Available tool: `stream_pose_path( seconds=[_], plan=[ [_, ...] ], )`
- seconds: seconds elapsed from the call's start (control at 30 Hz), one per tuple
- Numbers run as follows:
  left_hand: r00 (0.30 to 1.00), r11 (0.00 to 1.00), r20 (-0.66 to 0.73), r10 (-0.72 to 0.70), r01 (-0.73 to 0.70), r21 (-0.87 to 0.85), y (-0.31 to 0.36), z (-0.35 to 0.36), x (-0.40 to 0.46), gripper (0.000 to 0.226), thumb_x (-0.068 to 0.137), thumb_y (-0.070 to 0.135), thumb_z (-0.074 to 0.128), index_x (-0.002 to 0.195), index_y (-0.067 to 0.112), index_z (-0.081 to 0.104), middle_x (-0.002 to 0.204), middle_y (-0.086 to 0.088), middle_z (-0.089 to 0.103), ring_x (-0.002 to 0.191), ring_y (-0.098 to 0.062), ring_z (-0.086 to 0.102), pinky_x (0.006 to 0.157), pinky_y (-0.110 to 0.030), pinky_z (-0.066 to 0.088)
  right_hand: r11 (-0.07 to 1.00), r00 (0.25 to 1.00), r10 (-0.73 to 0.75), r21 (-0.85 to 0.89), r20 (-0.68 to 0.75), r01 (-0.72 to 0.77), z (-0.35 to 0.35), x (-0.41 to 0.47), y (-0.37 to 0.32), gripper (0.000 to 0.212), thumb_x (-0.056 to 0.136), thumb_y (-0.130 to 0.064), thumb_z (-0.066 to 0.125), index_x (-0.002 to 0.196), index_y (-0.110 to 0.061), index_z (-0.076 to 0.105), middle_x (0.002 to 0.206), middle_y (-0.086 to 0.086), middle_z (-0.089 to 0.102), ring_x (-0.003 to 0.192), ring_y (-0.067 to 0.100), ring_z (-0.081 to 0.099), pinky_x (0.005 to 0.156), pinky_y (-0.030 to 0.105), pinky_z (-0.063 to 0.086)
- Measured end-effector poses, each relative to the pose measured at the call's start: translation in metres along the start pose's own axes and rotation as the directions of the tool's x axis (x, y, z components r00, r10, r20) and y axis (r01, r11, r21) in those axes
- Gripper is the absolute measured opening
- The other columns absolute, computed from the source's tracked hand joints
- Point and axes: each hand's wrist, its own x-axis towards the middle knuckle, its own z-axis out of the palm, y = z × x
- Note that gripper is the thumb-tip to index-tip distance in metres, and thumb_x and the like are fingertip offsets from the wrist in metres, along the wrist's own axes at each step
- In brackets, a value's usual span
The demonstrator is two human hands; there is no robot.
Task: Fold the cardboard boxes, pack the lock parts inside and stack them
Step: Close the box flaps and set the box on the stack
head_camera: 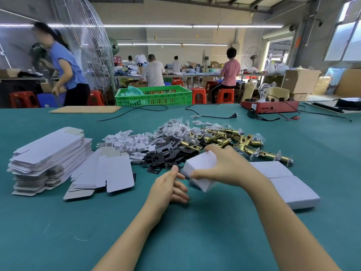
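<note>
My right hand [224, 165] grips a small white folded box [199, 167] just above the green table, fingers over its top and thumb on its near side. My left hand [170, 186] rests beside it at the left, thumb up toward the box's left end, fingers loosely curled and holding nothing. Flat white box blanks [48, 153] lie in a tall stack at the left, with a few loose blanks [109, 173] next to it. Behind the box lie black strike plates [164, 153], brass latch bolts [230, 139], white plastic pieces [129, 143] and small screw bags [175, 126]. Two finished white boxes [289, 184] lie at the right.
A red electrical tester with a bulb [269, 106] and black cables [214, 115] sit at the far side of the table. A green crate [154, 94] stands beyond the far edge, a cardboard sheet [86, 109] at its left. Several people work at benches behind.
</note>
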Motion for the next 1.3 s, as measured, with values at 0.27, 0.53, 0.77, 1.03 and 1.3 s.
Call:
stream_pose_path(
  seconds=[0.27, 0.53, 0.77, 1.03, 1.3],
  plan=[
    [0.997, 0.973, 0.043, 0.056, -0.064, 0.221, -0.006, 0.0, -0.003, 0.041, 0.098, 0.045, 0.049, 0.09, 0.008, 0.064, 0.064, 0.0, 0.067, 0.06, -0.022, 0.069, 0.057, -0.026, 0.055, 0.968, 0.974, 0.21, -0.119, -0.09, -0.22, -0.048, -0.043, 0.037, 0.08, 0.061, -0.072, 0.065, 0.127, -0.034, 0.04, 0.102, 0.005, 0.039, 0.098, 0.029, 0.048, 0.078, 0.039, 0.047],
    [0.996, 0.961, 0.056, 0.067, -0.079, 0.264, -0.007, 0.001, -0.004, 0.039, 0.098, 0.043, 0.052, 0.087, 0.007, 0.066, 0.069, -0.004, 0.068, 0.062, -0.021, 0.07, 0.058, -0.023, 0.054, 0.837, 0.852, 0.524, -0.169, -0.024, -0.52, -0.037, -0.114, 0.083, 0.093, 0.051, -0.071, 0.062, 0.131, -0.039, 0.027, 0.092, 0.001, 0.036, 0.094, 0.029, 0.048, 0.068, 0.034, 0.043],
    [0.995, 0.954, 0.06, 0.079, -0.093, 0.285, -0.008, 0.0, -0.003, 0.038, 0.098, 0.043, 0.052, 0.086, 0.01, 0.067, 0.069, -0.002, 0.069, 0.064, -0.022, 0.071, 0.059, -0.023, 0.054, 0.767, 0.772, 0.635, -0.096, -0.025, -0.635, -0.018, -0.123, 0.101, 0.091, 0.063, -0.063, 0.067, 0.137, -0.031, 0.025, 0.101, 0.007, 0.033, 0.097, 0.03, 0.037, 0.082, 0.036, 0.045],
    [0.994, 0.943, 0.062, 0.088, -0.103, 0.316, -0.006, 0.001, -0.005, 0.037, 0.098, 0.042, 0.051, 0.086, 0.011, 0.067, 0.07, 0.0, 0.07, 0.065, -0.02, 0.072, 0.058, -0.018, 0.052, 0.722, 0.726, 0.684, -0.077, -0.074, -0.688, -0.009, -0.119, 0.103, 0.069, 0.066, -0.063, 0.063, 0.115, -0.022, 0.036, 0.098, 0.006, 0.035, 0.093, 0.03, 0.035, 0.075, 0.034, 0.04],
    [0.994, 0.944, 0.07, 0.088, -0.105, 0.312, -0.004, 0.002, -0.008, 0.036, 0.099, 0.04, 0.051, 0.085, 0.01, 0.067, 0.071, -0.001, 0.07, 0.065, -0.02, 0.072, 0.058, -0.018, 0.052, 0.695, 0.738, 0.667, -0.27, -0.102, -0.666, -0.007, -0.115, 0.094, 0.081, 0.072, -0.074, 0.057, 0.122, -0.013, 0.041, 0.119, 0.012, 0.042, 0.112, 0.034, 0.04, 0.1, 0.049, 0.035]
  ],
)
